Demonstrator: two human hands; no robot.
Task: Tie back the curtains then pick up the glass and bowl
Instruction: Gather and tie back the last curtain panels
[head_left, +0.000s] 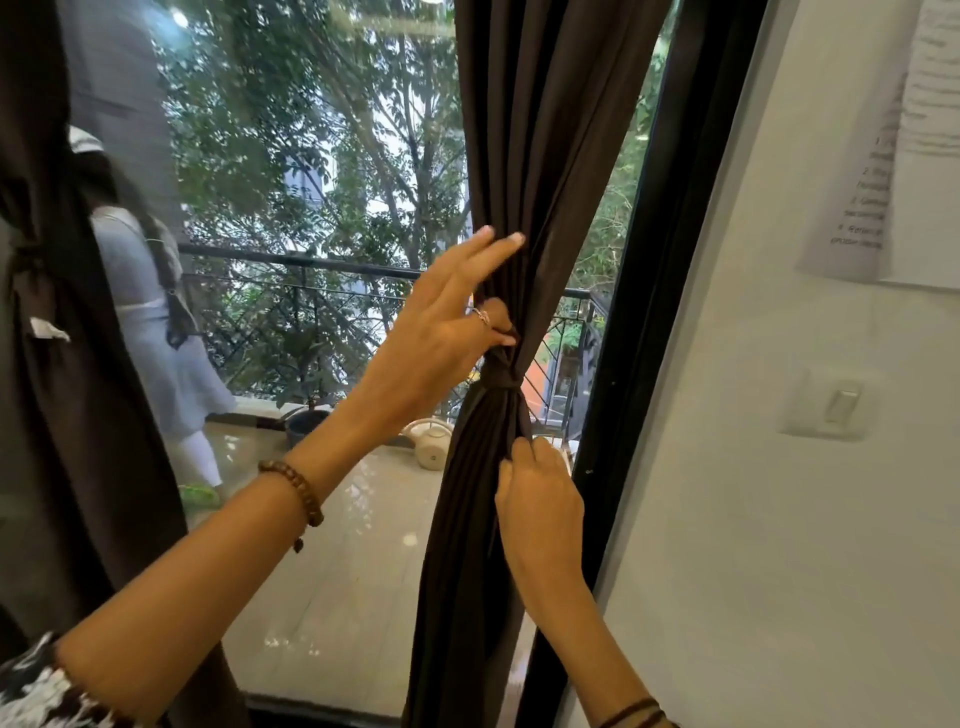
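Note:
A dark brown right curtain (540, 156) hangs bunched in front of the glass door, with a knotted tie-back (501, 376) of the same cloth round its middle. My left hand (447, 322) pinches the tie-back just above the knot, and two of its fingers stretch up along the folds. Below the knot, my right hand (537, 493) grips the hanging end of the tie-back. The left curtain (57, 312) hangs gathered at the left edge with a tie (26, 260) round it. No glass or bowl shows.
A black door frame (654, 260) stands just right of the curtain, then a white wall with a light switch (836, 405) and taped papers (904, 145). Beyond the glass lie a balcony railing (311, 265), a white pot (431, 447) and trees. A person's reflection (150, 322) shows in the pane.

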